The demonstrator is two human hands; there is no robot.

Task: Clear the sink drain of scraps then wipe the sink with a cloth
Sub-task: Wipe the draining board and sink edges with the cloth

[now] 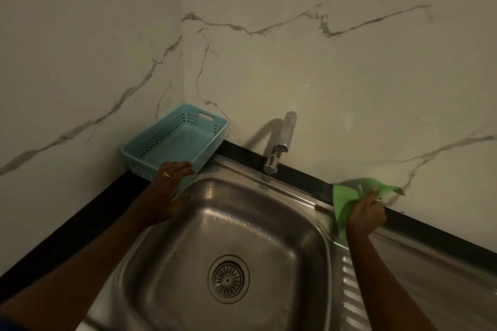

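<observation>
A steel sink (309, 223) fills the lower middle, its round drain strainer (228, 279) showing no scraps that I can make out. Water drops spot the basin's far wall. My right hand (365, 213) is shut on a green cloth (343, 197), held over the sink's far right rim by the draining board. My left hand (168, 185) rests flat on the sink's far left corner, fingers spread, touching the front edge of a light blue basket (150, 153).
The blue plastic basket stands empty in the corner of the marble walls (295, 62). A chrome tap (279, 142) rises behind the sink. A black counter (80, 223) runs along the left; a ribbed draining board (355, 301) lies at the right.
</observation>
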